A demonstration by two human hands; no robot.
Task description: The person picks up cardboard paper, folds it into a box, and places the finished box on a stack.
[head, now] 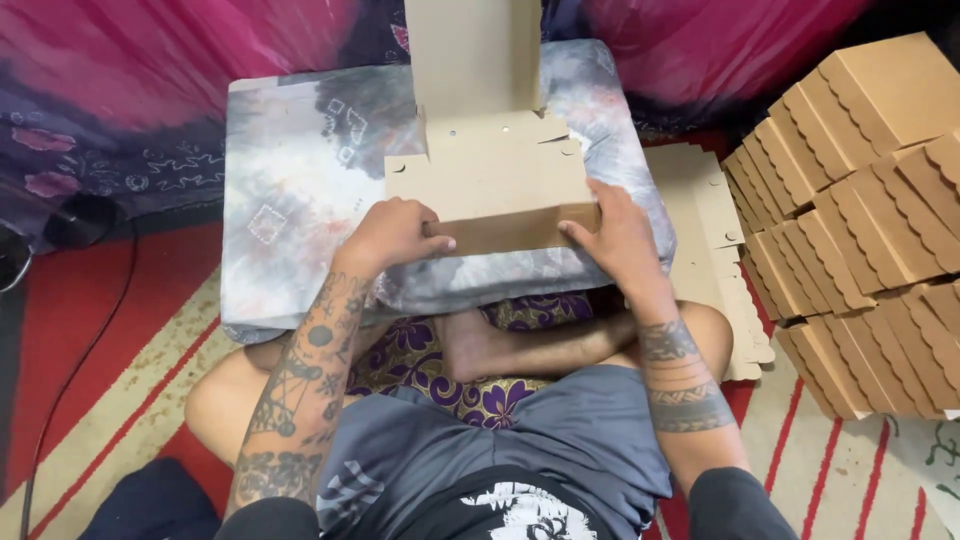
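Both hands — left hand, right hand — grip a flat cardboard box blank on a tie-dye cushion over striped red rug.

- Soft, even light from above; bright, with no glare.
- Faint shadows lie under the hands and the cardboard box blank on the grey cushion.
- Focus is fair; far corners fall darker.
- Edges bend slightly, as with a wide lens.
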